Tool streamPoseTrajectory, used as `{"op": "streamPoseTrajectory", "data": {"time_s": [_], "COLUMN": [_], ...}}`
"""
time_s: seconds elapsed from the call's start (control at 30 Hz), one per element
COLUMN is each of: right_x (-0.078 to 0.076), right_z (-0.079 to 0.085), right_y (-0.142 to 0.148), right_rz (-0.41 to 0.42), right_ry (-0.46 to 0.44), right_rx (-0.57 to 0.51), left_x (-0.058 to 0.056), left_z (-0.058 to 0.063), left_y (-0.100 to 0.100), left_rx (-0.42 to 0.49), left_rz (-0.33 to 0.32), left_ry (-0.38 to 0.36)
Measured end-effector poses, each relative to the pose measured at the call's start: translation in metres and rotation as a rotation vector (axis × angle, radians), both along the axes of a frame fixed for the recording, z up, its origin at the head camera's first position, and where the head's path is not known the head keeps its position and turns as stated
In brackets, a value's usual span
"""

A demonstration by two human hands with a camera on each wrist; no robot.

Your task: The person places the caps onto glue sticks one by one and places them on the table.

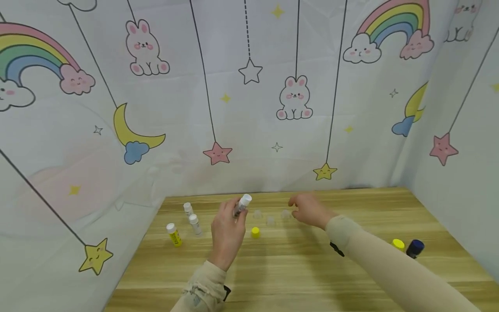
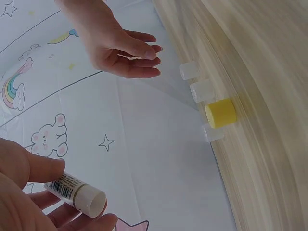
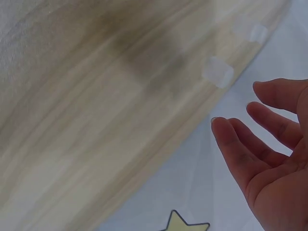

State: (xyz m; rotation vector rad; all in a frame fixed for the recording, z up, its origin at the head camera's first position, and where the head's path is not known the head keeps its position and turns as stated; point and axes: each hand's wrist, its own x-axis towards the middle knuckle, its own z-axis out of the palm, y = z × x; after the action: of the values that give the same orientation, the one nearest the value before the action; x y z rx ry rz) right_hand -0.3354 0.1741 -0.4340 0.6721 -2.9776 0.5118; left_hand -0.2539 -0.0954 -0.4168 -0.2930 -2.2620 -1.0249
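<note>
My left hand [image 1: 228, 232] grips a white glue stick [image 1: 242, 205] above the table, thumb on one side and fingers curled behind it. In the left wrist view its barcode label and pale round end face outward. My right hand [image 1: 311, 210] hovers empty over the far part of the table, fingers apart and slightly bent. Closest to its fingertips is a translucent cap [image 1: 286, 214]. Two more translucent caps, one at the back [image 1: 257, 214] and one in front [image 1: 270, 221], stand between the hands. A yellow cap [image 1: 255, 232] sits nearer the front.
On the left stand two white glue sticks, one farther back [image 1: 188, 209] and one nearer [image 1: 195, 225], beside a yellow glue stick [image 1: 174, 235]. At the right, partly behind my forearm, are a yellow-topped item [image 1: 398, 244] and a dark blue-capped one [image 1: 415, 247]. A printed curtain [image 1: 249, 130] backs the wooden table [image 1: 288, 277].
</note>
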Motion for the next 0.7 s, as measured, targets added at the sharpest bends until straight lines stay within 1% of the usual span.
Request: {"op": "streamPoseTrajectory", "data": {"time_s": [0.1,0.27,0.37,0.47,0.7], "right_x": [-0.002,-0.01,-0.013,-0.014,-0.016], "right_z": [-0.008,-0.022,-0.026,-0.028,-0.035], "right_y": [-0.004,-0.013,-0.019,-0.023,-0.027], "right_rz": [-0.005,-0.012,-0.021,-0.012,0.025], "right_ry": [-0.013,-0.015,-0.04,-0.048,0.005], "right_rx": [-0.003,-0.006,-0.012,-0.002,0.027], "left_x": [0.001,0.002,0.003,0.004,0.005], "left_z": [0.0,-0.001,-0.002,-0.002,-0.003], "left_y": [-0.001,-0.001,-0.001,-0.001,-0.003], "left_rx": [0.007,0.003,-0.002,-0.006,-0.018], "left_rz": [-0.002,-0.01,-0.009,-0.009,-0.012], "left_ry": [0.009,0.034,0.037,0.041,0.054]}}
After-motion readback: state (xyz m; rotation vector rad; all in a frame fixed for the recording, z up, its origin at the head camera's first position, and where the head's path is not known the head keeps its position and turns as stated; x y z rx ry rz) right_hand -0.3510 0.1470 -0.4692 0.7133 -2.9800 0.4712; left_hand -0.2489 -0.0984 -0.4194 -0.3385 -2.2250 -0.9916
